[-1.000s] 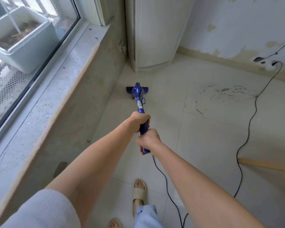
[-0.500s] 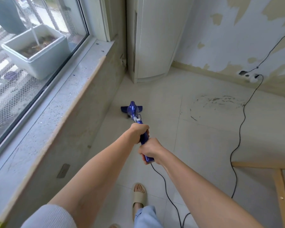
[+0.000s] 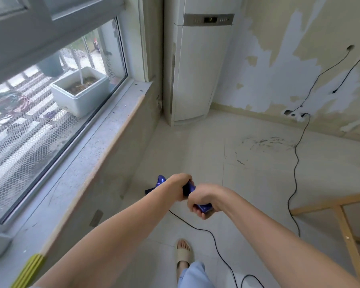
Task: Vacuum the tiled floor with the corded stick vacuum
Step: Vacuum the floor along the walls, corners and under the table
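Pale glossy tiled floor (image 3: 258,183) fills the corner between the speckled stone window ledge (image 3: 87,163) on the left and the patchy, half-stripped wall (image 3: 279,69) ahead, and it bears a smudge of dark scuffs and debris (image 3: 262,142) out toward the wall socket. A tall white standing air conditioner (image 3: 195,69) occupies the corner itself, and a bare light wooden frame (image 3: 341,215) lies at the right edge.

Next in scale, the blue corded stick vacuum (image 3: 160,181) stands close to the base of the ledge, mostly hidden behind the arms, with only part of its body and floor head showing. Its black power cord (image 3: 295,163) runs from the socket, curves across the tiles, and loops back past the sandalled foot (image 3: 183,254).

The left hand (image 3: 180,185) wraps the upper handle; the right hand (image 3: 202,201) curls round the handle's end just below it, both firmly closed on the vacuum.

To do this stroke well, I judge the head should stay flat on the tile, run in overlapping lanes along the ledge, then work outward to the scuffed patch, keeping the cord behind the head and clear of the feet.
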Demonstrator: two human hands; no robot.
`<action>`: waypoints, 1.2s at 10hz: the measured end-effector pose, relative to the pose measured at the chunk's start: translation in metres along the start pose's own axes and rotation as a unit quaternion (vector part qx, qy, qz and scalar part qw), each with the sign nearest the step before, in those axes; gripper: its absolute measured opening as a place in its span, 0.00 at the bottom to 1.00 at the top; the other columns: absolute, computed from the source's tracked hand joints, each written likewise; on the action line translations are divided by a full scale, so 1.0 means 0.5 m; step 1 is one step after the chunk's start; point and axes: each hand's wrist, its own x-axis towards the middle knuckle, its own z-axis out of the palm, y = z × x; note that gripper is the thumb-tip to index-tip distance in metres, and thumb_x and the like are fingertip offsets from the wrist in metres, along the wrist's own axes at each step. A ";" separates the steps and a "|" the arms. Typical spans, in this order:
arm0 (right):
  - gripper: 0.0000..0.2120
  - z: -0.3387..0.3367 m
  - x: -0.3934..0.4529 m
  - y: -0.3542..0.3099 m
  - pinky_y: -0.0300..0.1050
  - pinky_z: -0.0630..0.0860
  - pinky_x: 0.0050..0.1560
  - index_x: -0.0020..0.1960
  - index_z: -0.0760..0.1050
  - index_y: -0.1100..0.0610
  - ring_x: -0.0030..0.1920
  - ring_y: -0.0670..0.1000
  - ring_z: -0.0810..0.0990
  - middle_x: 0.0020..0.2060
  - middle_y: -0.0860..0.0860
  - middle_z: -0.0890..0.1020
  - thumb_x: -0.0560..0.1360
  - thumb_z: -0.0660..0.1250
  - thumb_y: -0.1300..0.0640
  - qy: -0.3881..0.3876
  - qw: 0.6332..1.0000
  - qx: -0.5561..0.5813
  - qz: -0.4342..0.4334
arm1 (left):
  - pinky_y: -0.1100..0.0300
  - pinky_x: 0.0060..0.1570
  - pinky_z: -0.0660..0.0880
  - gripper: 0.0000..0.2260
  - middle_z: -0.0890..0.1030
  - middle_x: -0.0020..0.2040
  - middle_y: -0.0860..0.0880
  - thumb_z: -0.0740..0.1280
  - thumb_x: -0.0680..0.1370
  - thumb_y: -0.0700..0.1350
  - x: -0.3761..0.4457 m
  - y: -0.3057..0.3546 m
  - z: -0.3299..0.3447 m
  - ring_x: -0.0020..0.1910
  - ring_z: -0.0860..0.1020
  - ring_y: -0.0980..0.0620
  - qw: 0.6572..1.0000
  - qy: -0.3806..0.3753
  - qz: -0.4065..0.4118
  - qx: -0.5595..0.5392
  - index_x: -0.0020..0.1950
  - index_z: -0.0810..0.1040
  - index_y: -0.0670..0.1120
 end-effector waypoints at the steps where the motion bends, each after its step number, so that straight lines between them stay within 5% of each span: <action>1: 0.09 0.024 -0.036 -0.006 0.34 0.69 0.21 0.38 0.68 0.61 0.25 0.47 0.68 0.28 0.54 0.70 0.75 0.58 0.70 -0.002 1.000 0.001 -0.001 | 0.66 0.22 0.68 0.11 0.66 0.34 0.48 0.57 0.81 0.37 -0.041 -0.025 -0.018 0.30 0.65 0.53 0.998 -0.008 -0.022 0.061 0.38 0.65 0.45; 3: 0.10 0.130 -0.009 -0.018 0.36 0.71 0.24 0.37 0.68 0.61 0.26 0.48 0.69 0.29 0.55 0.70 0.75 0.58 0.71 0.006 0.992 0.125 -0.008 | 0.60 0.41 0.67 0.12 0.69 0.33 0.46 0.61 0.78 0.43 -0.029 -0.038 -0.063 0.35 0.69 0.48 0.993 -0.018 -0.069 0.093 0.35 0.68 0.44; 4: 0.07 0.169 0.032 -0.051 0.38 0.72 0.23 0.45 0.72 0.62 0.26 0.50 0.71 0.30 0.55 0.72 0.71 0.60 0.71 0.018 0.985 0.168 -0.016 | 0.60 0.32 0.66 0.12 0.69 0.34 0.45 0.60 0.80 0.40 -0.012 -0.021 -0.105 0.32 0.68 0.48 0.991 0.000 -0.069 0.118 0.37 0.68 0.43; 6: 0.21 0.184 0.141 -0.109 0.36 0.70 0.22 0.60 0.73 0.66 0.26 0.53 0.69 0.33 0.56 0.72 0.68 0.58 0.75 0.031 0.978 0.206 -0.011 | 0.61 0.32 0.70 0.06 0.74 0.34 0.47 0.63 0.78 0.43 0.074 0.011 -0.161 0.31 0.72 0.51 0.992 0.043 -0.086 0.079 0.43 0.73 0.42; 8: 0.10 0.136 0.267 -0.170 0.38 0.67 0.25 0.46 0.71 0.60 0.22 0.51 0.64 0.28 0.53 0.69 0.70 0.57 0.71 0.046 0.973 0.225 -0.007 | 0.57 0.44 0.72 0.05 0.76 0.37 0.44 0.67 0.73 0.41 0.205 0.094 -0.175 0.37 0.75 0.46 0.990 0.085 -0.063 0.089 0.39 0.73 0.42; 12: 0.09 -0.053 0.449 -0.316 0.36 0.68 0.21 0.39 0.67 0.59 0.23 0.52 0.65 0.29 0.53 0.70 0.70 0.55 0.72 0.048 0.981 0.190 -0.007 | 0.57 0.41 0.70 0.07 0.75 0.31 0.43 0.62 0.70 0.38 0.407 0.301 -0.151 0.36 0.73 0.45 0.984 0.132 -0.044 0.115 0.31 0.72 0.41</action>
